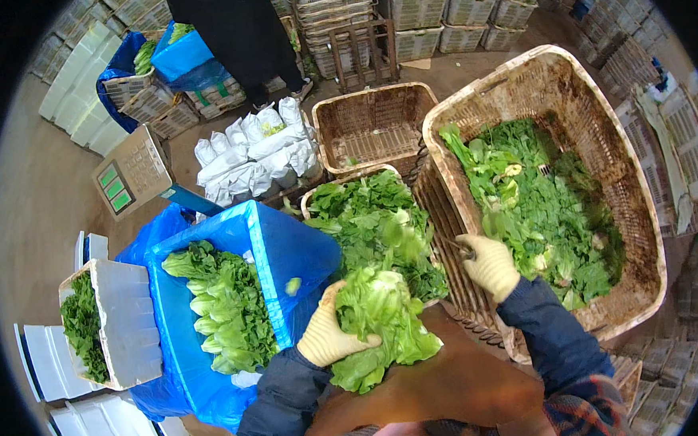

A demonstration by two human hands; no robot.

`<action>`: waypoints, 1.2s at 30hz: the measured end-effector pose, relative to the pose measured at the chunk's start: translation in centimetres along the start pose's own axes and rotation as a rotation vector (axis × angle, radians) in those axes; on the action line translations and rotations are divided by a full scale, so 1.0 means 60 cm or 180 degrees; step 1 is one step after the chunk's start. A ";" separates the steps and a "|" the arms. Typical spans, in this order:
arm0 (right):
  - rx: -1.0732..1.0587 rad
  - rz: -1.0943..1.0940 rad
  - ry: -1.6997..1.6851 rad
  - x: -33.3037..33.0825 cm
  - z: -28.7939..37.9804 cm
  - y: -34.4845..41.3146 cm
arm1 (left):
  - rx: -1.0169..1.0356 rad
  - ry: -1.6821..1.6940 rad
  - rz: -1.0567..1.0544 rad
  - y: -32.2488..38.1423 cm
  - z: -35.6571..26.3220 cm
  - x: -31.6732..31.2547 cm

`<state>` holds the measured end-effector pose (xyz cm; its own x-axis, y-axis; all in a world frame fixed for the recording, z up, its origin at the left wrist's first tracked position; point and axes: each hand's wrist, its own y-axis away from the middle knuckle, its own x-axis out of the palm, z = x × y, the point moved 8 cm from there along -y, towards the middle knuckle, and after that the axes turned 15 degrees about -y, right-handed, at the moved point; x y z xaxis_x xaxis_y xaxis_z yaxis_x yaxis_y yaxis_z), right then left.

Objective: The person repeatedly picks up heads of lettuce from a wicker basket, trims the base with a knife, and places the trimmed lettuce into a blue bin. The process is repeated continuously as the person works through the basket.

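Observation:
My left hand (331, 333), in a cream knitted glove, is shut on a leafy head of lettuce (379, 324) above my brown apron (443, 386). My right hand (491, 268), gloved alike, grips a thin dark tool (454, 245), seemingly a small knife, mostly hidden by the fingers. It is apart from the lettuce, beside the large dirty plastic crate (629, 189) of loose trimmed leaves (528, 207). Ahead of the left hand, a crate of leafy greens (360, 199) stands partly covered. A blue-lined box (174, 354) on the left holds lettuce heads in a row (229, 309).
A digital scale display (128, 177) stands beyond the blue-lined box. White wrapped bundles (255, 152) and another plastic crate (371, 94) sit farther out. A foam box of greens (122, 328) is far left. A person in dark clothes (242, 38) stands at the back near stacked crates (420, 16).

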<state>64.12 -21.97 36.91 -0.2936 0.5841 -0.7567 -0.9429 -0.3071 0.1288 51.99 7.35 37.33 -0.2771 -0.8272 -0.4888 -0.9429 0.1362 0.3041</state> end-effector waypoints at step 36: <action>-0.1520 0.0302 -0.1659 -0.071 0.161 -0.139 | -0.0572 0.2389 -0.0748 -0.173 0.209 -0.004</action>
<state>71.70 -14.66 45.22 -0.5204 0.7851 -0.3358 -0.7727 -0.6003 -0.2063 59.51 12.97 24.04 0.1832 -0.9776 0.1037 -0.8992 -0.1239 0.4197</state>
